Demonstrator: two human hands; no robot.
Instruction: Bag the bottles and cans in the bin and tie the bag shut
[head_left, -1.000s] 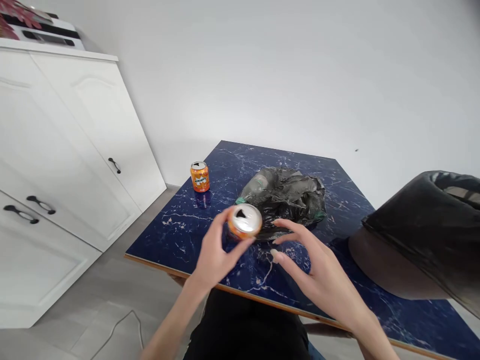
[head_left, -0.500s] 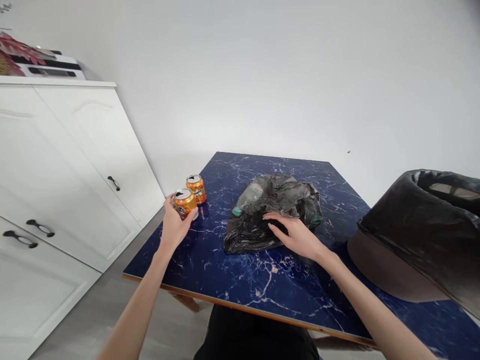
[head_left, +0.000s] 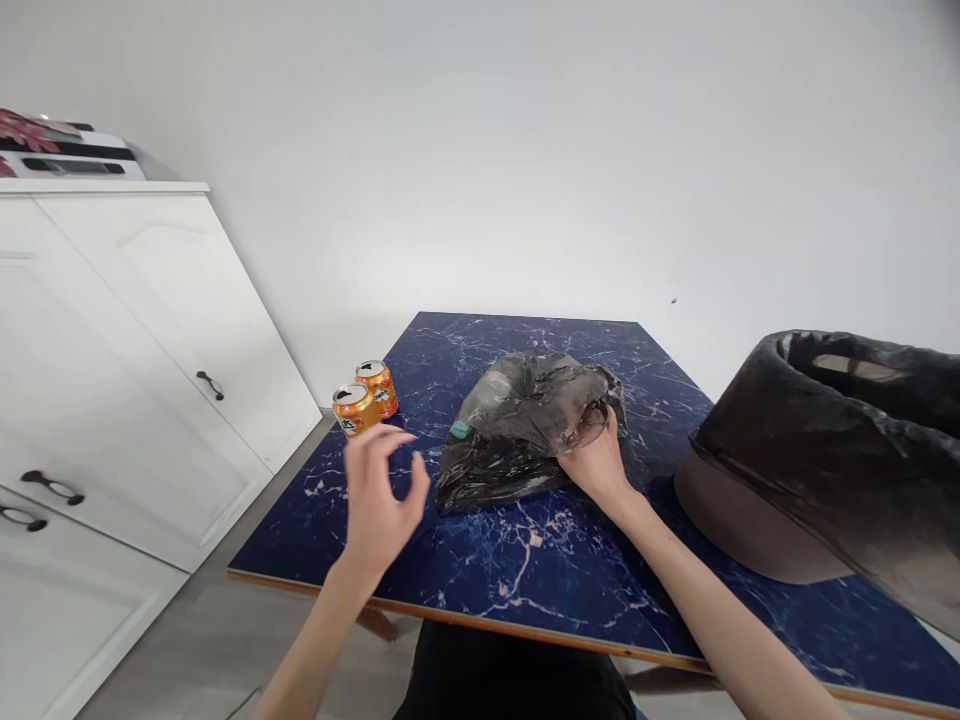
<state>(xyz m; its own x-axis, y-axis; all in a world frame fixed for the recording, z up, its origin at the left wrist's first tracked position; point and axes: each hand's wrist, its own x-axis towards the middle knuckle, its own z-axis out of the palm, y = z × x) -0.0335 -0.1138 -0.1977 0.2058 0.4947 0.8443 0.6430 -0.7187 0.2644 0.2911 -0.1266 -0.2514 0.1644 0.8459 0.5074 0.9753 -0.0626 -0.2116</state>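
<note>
My left hand [head_left: 381, 490] is raised over the table's left part, thumb and fingers curved apart with nothing between them. Just beyond it stand two orange soda cans, a nearer can [head_left: 355, 410] and a farther can [head_left: 378, 388], upright and close together with their tabs opened. My right hand [head_left: 596, 455] is at the mouth of a crumpled black plastic bag [head_left: 510, 440], its fingers partly under the thin film, so their grip is hidden. Through the bag's left side shows a clear bottle shape [head_left: 480, 400] with a green cap [head_left: 460, 429].
On the right of the blue marbled table [head_left: 517, 570] stands a brown bin [head_left: 757, 525] lined with a black bag [head_left: 780, 420]. White cabinets [head_left: 150, 350] with dark handles are at the left, a white appliance [head_left: 75, 155] on top. A white wall rises behind.
My left hand has let go of the nearer can and moved right, toward me. My right hand has gone from the bag's top into its opening, lifting the film. The view has shifted slightly.
</note>
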